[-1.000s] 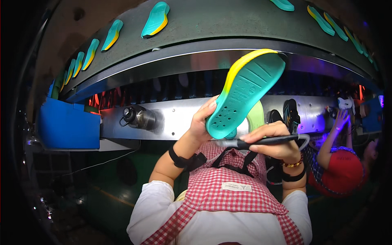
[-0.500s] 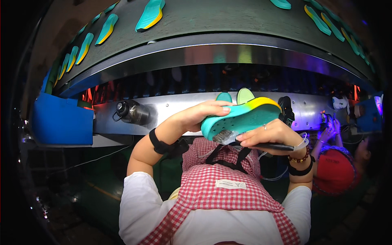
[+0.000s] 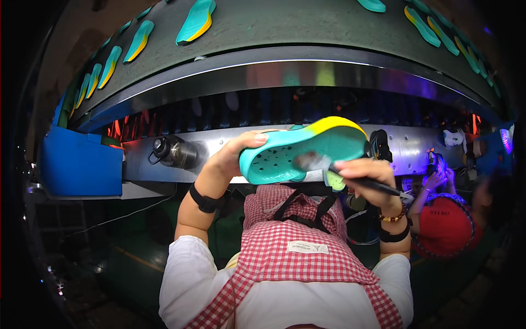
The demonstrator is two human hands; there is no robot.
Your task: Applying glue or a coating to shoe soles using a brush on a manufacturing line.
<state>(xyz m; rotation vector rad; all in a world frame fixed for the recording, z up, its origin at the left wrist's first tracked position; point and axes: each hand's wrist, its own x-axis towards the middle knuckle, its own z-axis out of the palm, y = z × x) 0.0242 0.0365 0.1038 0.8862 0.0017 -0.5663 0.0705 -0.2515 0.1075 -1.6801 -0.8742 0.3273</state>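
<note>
My left hand grips the left end of a teal shoe sole with a yellow edge, lifted in front of my apron. The sole is tilted, and its hollow inner side with small holes faces me. Closed around the black handle of a brush is my right hand. The blurred bristles are against or just over the sole's inner side; contact is hard to tell. A light green piece shows below the brush, near my right fingers, partly hidden. Another teal piece peeks out beneath the sole.
Beyond the metal bench runs a dark conveyor belt carrying several teal soles. A dark bottle stands on the bench at left, near a blue box. Black shoe parts lie at right, near a co-worker's red cap.
The sole has moved left and tipped so its inner side shows more. The brush has swung from the sole's lower edge to over its middle. The soles on the belt have shifted slightly left.
</note>
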